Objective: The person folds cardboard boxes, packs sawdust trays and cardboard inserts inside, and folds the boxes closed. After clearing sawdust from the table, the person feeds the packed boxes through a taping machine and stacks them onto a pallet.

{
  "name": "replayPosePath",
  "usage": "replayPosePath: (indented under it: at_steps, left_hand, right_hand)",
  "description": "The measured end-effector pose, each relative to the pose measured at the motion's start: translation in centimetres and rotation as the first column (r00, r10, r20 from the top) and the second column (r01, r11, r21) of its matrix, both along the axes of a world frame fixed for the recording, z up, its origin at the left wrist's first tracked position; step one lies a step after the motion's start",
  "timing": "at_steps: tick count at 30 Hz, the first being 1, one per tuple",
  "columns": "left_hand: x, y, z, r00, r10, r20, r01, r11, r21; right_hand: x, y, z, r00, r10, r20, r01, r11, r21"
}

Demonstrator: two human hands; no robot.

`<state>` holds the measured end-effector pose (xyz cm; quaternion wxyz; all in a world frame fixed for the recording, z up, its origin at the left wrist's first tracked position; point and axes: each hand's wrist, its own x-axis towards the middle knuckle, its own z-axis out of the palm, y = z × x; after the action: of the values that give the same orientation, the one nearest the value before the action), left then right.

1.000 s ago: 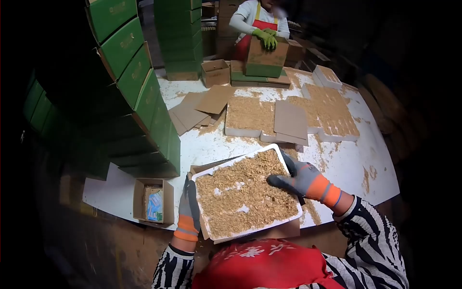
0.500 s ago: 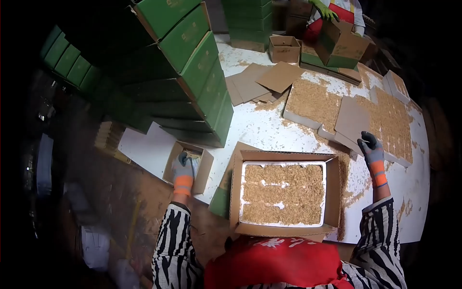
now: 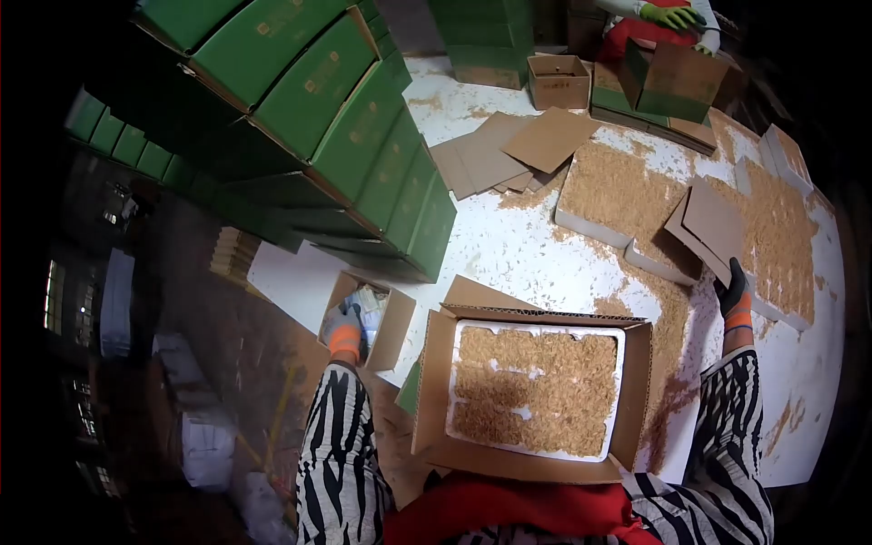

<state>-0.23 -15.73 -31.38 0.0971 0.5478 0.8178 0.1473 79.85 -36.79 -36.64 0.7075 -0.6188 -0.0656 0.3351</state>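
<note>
My right hand (image 3: 732,295), in a grey and orange glove, is closed on the lower corner of a flat cardboard sheet (image 3: 713,222), which is tilted up off the trays. A second sheet shows partly behind it. My left hand (image 3: 345,331) reaches into a small cardboard box (image 3: 395,329) that holds whitish packets (image 3: 371,304). Its fingers are curled beside the packets; what they grip, if anything, is hidden. Between my arms stands an open carton (image 3: 534,472) with a white tray (image 3: 620,381) inside, filled with light brown shavings (image 3: 536,391).
Green boxes (image 3: 318,100) are stacked high at the left. Loose cardboard sheets (image 3: 549,141) lie at the table's middle. Shaving-filled trays (image 3: 618,186) stand at the right. Across the table, a co-worker's gloved hand (image 3: 672,15) is above an open green box (image 3: 677,82).
My right hand has closed on a cardboard sheet and tilted it up from the trays. My left hand stays in the small box, its fingers shifted. The co-worker's hand has moved off the box flap.
</note>
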Motion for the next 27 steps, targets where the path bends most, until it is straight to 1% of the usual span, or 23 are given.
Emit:
replayPosePath:
  at_steps: [1, 2, 3, 5, 6, 7, 9, 10, 11, 12, 13, 14, 15, 16, 17, 18, 20, 21, 22, 23, 25, 26, 27]
  left_hand:
    - [0.1, 0.0, 0.8, 0.998, 0.001, 0.061, -0.001, 1.000, -0.016]
    - [0.1, 0.1, 1.7, 0.998, 0.018, 0.064, -0.010, 0.993, -0.117]
    - [-1.3, 0.4, 0.8, 0.994, -0.033, 0.101, 0.042, 0.995, -0.086]
    - [-5.4, 1.3, -2.1, 0.976, -0.143, 0.167, 0.149, 0.989, -0.024]
    - [-5.5, 0.8, -1.1, 0.986, -0.151, 0.071, 0.153, 0.988, -0.016]
    - [-5.0, -0.3, 1.1, 0.978, -0.198, 0.069, 0.195, 0.979, 0.053]
    - [-1.4, -3.4, 6.8, 0.949, -0.307, 0.068, 0.289, 0.938, 0.194]
    - [0.6, -4.8, 9.4, 0.919, -0.367, 0.144, 0.315, 0.903, 0.292]
    - [2.9, -6.5, 12.0, 0.875, -0.433, 0.218, 0.331, 0.862, 0.385]
    - [6.4, -8.9, 15.0, 0.767, -0.565, 0.306, 0.398, 0.792, 0.464]
    - [9.9, -11.7, 17.8, 0.634, -0.676, 0.376, 0.438, 0.715, 0.546]
    - [12.4, -13.6, 20.1, 0.562, -0.826, -0.044, 0.727, 0.468, 0.502]
    - [14.4, -15.0, 21.3, 0.338, -0.830, -0.444, 0.927, 0.210, 0.312]
    - [15.9, -16.2, 20.6, 0.212, -0.859, -0.465, 0.974, 0.150, 0.168]
    - [16.7, -16.9, 19.5, 0.087, -0.878, -0.471, 0.996, 0.088, 0.021]
    - [16.2, -17.5, 18.1, 0.134, -0.909, -0.396, 0.991, 0.131, 0.034]
    - [14.8, -18.0, 18.5, 0.282, -0.950, -0.130, 0.951, 0.260, 0.166]
    - [13.8, -17.9, 18.6, 0.331, -0.943, 0.012, 0.921, 0.326, 0.211]
    - [12.3, -18.1, 18.0, 0.411, -0.910, 0.044, 0.868, 0.406, 0.286]
    - [11.7, -17.7, 17.7, 0.427, -0.855, 0.294, 0.754, 0.516, 0.406]
    - [10.6, -16.7, 16.8, 0.274, -0.626, 0.730, 0.453, 0.753, 0.477]
    - [9.0, -15.6, 14.9, 0.373, -0.735, 0.566, 0.585, 0.660, 0.471]
    - [9.4, -15.4, 14.7, 0.343, -0.681, 0.647, 0.553, 0.703, 0.447]
  right_hand:
    - [0.9, -0.3, 0.3, 1.000, 0.013, 0.022, -0.011, 0.996, -0.092]
    - [1.6, -0.5, 0.5, 0.999, 0.028, 0.042, -0.020, 0.983, -0.182]
    - [2.5, -0.8, 0.7, 0.997, 0.043, 0.060, -0.025, 0.962, -0.271]
    - [6.2, -1.7, -0.2, 0.955, -0.039, 0.293, 0.133, 0.942, -0.307]
    - [6.0, -2.2, 0.7, 0.936, -0.110, 0.334, 0.202, 0.946, -0.253]
    - [5.3, -2.7, 1.9, 0.910, -0.184, 0.371, 0.271, 0.942, -0.197]
    - [3.3, -3.2, 4.5, 0.922, -0.244, 0.302, 0.240, 0.969, 0.050]
    - [1.7, -3.9, 6.6, 0.921, -0.277, 0.274, 0.236, 0.956, 0.172]
    - [-2.6, -4.6, 10.5, 0.835, -0.197, 0.513, 0.203, 0.978, 0.045]
    - [-6.0, -4.9, 12.9, 0.726, -0.122, 0.677, 0.153, 0.988, 0.014]
    - [-12.2, -4.7, 16.9, 0.512, -0.064, 0.856, 0.147, 0.989, -0.014]
    - [-16.5, -4.8, 19.1, 0.390, -0.024, 0.921, 0.094, 0.995, -0.014]
    - [-21.7, -5.4, 22.4, 0.269, 0.038, 0.962, 0.053, 0.997, -0.054]
    - [-26.0, -5.9, 25.0, 0.093, 0.058, 0.994, -0.035, 0.998, -0.055]
    - [-29.5, -6.2, 27.3, -0.183, -0.011, 0.983, -0.147, 0.989, -0.016]
    - [-32.4, -7.0, 29.1, -0.346, 0.034, 0.938, -0.207, 0.972, -0.112]
    - [-36.5, -8.5, 29.5, -0.530, 0.058, 0.846, -0.342, 0.898, -0.276]
    - [-37.6, -8.8, 29.1, -0.568, 0.167, 0.806, -0.417, 0.786, -0.456]
    - [-38.0, -8.9, 28.3, -0.577, 0.307, 0.756, -0.484, 0.617, -0.620]
    - [-38.4, -8.7, 27.2, -0.635, 0.400, 0.661, -0.448, 0.506, -0.737]
    - [-38.9, -8.2, 24.5, -0.723, 0.553, 0.414, -0.274, 0.320, -0.907]
    - [-39.3, -7.9, 24.1, -0.740, 0.592, 0.321, -0.211, 0.248, -0.945]
    - [-39.8, -7.5, 24.0, -0.748, 0.625, 0.225, -0.149, 0.171, -0.974]
